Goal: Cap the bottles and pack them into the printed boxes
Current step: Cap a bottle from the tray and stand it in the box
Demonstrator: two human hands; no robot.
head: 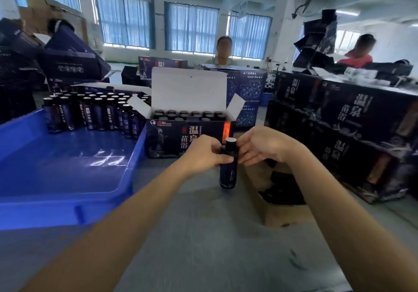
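Observation:
A dark bottle (228, 174) stands upright on the grey table, a black cap (231, 143) on its neck. My left hand (204, 152) grips the bottle's upper body from the left. My right hand (260, 145) pinches the neck just below the cap from the right. Right behind them an open printed box (172, 137) holds several capped bottles (187, 115), its white lid flap raised. More bottles (95, 112) stand packed at the far end of a blue tray (67, 192) on the left.
Closed printed boxes (339, 128) are stacked along the right. A brown carton (278, 192) with dark caps lies right of the bottle. Folded boxes pile up at far left. Two people sit across the table.

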